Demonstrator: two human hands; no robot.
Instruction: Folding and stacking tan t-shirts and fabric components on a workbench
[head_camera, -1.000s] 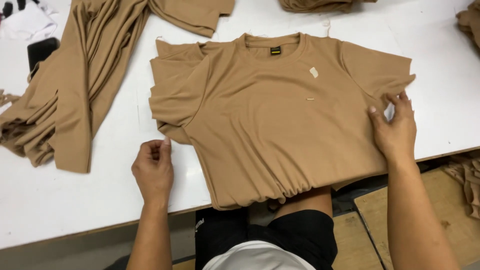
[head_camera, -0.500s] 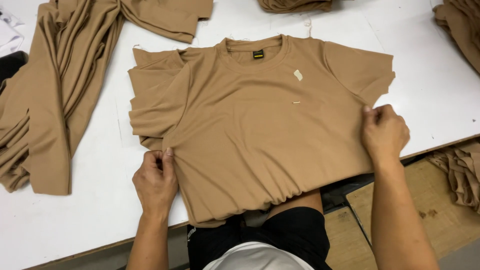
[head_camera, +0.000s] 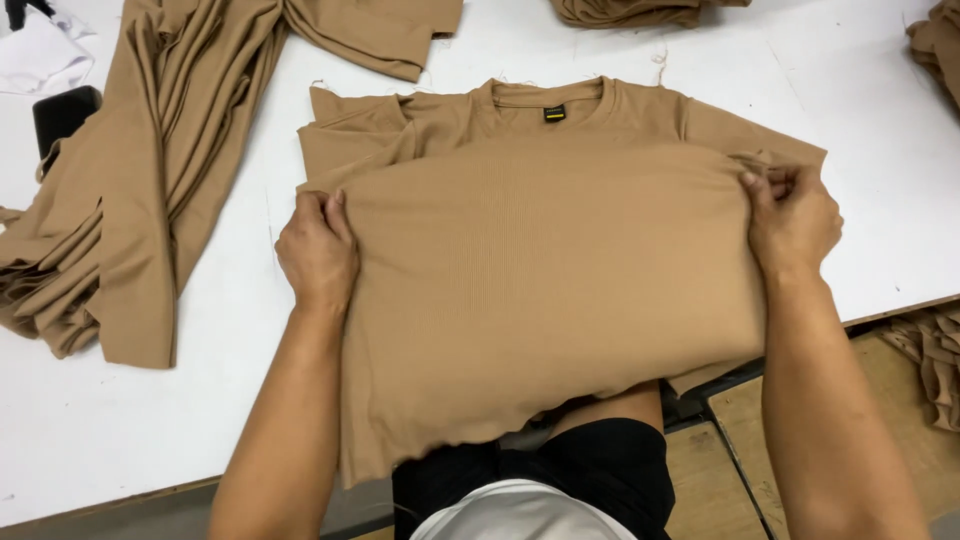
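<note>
A tan T-shirt (head_camera: 540, 270) lies on the white table (head_camera: 880, 130), collar and dark neck label at the far side. Its lower part is folded up over the chest, the fold edge running just below the collar. My left hand (head_camera: 318, 250) pinches the left end of that folded edge. My right hand (head_camera: 792, 220) pinches the right end, near the right sleeve. The shirt's near portion hangs over the table's front edge toward my lap.
A pile of tan shirts (head_camera: 130, 200) drapes over the table at the left. More tan fabric lies at the far middle (head_camera: 630, 12) and far right (head_camera: 935, 45). A black object (head_camera: 62, 115) and white cloth (head_camera: 40, 55) sit far left. Wooden boards (head_camera: 760, 440) lie below.
Both hands took hold of the shirt's sides and carried its lower part up over the chest, covering the front. The view has also shifted closer to the shirt.
</note>
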